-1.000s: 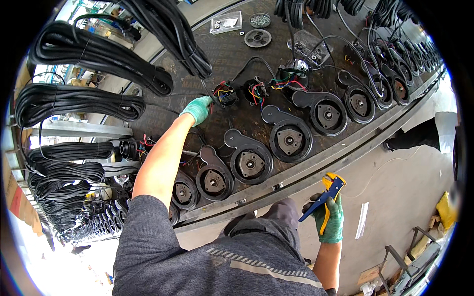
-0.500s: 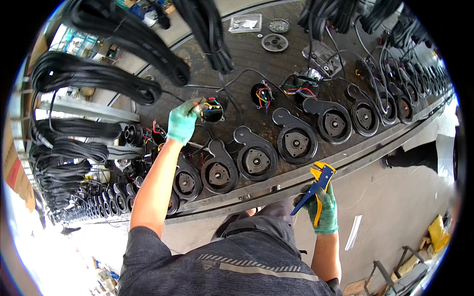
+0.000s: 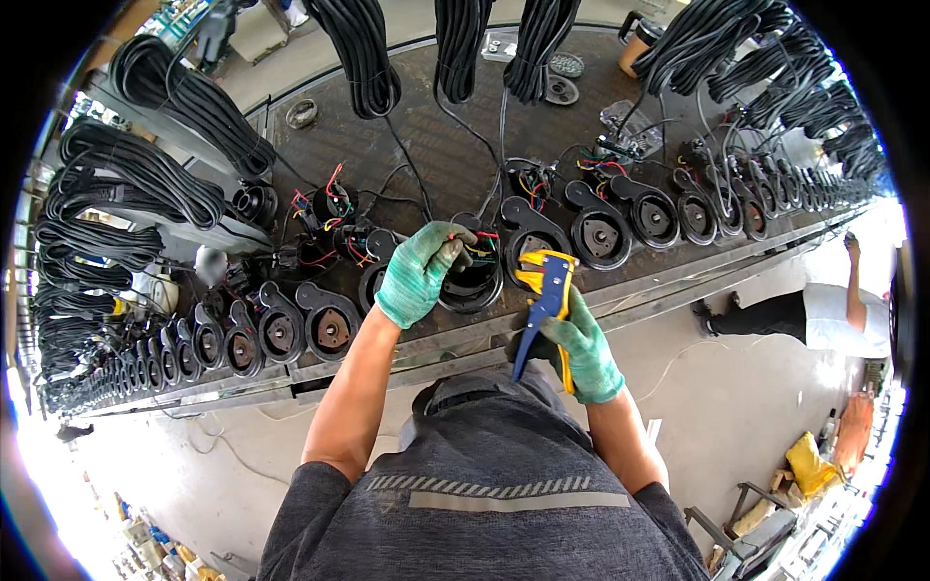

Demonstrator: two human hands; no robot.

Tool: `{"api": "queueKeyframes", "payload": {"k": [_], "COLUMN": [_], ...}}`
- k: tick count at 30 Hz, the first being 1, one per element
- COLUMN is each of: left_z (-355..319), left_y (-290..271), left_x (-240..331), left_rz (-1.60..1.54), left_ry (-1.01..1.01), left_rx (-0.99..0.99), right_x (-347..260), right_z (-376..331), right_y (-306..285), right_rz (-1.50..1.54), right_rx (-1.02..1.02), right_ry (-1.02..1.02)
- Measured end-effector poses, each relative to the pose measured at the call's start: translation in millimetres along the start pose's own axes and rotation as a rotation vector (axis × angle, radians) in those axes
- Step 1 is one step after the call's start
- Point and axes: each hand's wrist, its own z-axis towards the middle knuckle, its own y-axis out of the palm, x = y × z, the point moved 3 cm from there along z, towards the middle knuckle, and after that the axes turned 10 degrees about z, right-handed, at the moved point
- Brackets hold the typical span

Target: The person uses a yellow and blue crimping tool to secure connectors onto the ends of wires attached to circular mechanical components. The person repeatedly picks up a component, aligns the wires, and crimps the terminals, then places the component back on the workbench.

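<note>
My left hand (image 3: 418,279), in a green work glove, has its fingertips pinched on thin coloured wires. The wires (image 3: 481,239) are red, yellow and dark, and come out of a round black motor housing (image 3: 475,288) near the bench's front edge. My right hand (image 3: 585,356), gloved too, is wrapped round the handles of a wire stripper (image 3: 548,298) with blue and yellow parts. Its yellow jaws point up, just right of the housing and apart from the wires. My left fingers partly cover the wire ends.
Black snail-shaped housings (image 3: 601,239) line the front edge of the dark bench (image 3: 329,145). Bundles of black cable (image 3: 356,58) hang around the far side. A cup (image 3: 639,45) stands at the back right. Another person (image 3: 823,315) is on the floor side at right.
My left hand has moved right and nearer, to wires at the front edge. My right hand has brought the wire stripper up and left, close to it. The view has shifted.
</note>
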Motion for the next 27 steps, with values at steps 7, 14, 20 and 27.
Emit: {"api": "queueKeyframes", "payload": {"k": [7,14,20,27], "left_z": [-3,-7,-9,-6], "left_y": [5,8,13,12], "left_x": [-14,-6,-5,-1], "left_rz": [0.241,0.298,0.404,0.313], "left_ry": [0.272,0.353,0.351,0.280], "left_rx": [0.021,0.038,0.074,0.060], "right_x": [3,11,18,21], "right_z": [10,12,12,18], "right_y": [36,47,46,48], "right_rz": [0.061,-0.008,0.030,-0.043], "right_rx": [-0.122,-0.177,-0.045,0.001], "right_ry": [0.038,-0.035,-0.055,-0.168]}}
